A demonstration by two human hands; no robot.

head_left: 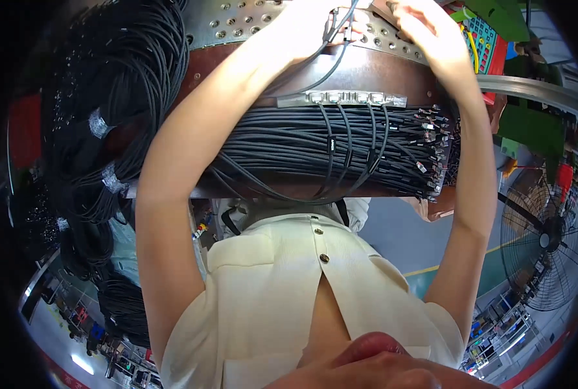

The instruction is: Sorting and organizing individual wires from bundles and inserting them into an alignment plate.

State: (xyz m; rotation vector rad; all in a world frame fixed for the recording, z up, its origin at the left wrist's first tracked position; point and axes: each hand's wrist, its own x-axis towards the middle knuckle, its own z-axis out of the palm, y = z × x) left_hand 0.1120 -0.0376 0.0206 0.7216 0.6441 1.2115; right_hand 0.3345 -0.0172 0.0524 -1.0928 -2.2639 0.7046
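Note:
At the top middle, my left hand [312, 26] is closed around a thin black cable [336, 59], which hangs in a loop below the fingers. To its right, my right hand [425, 23] has its fingers curled together near the top edge; what they pinch, if anything, is too small to make out. Below both hands lies a pale connector strip [292, 100] with several cables plugged in. A thick bundle of black cables [276, 139] stretches across the bench under it, its bare connector ends [437, 152] gathered at the right.
Coiled black cables [143, 71] hang at the left, tied with clear wrap. A metal plate [205, 29] with rows of round studs spans the back. At the upper right stand a red and green box [486, 45] and a curved metal rail [535, 87]. A floor fan [545, 240] is at the right.

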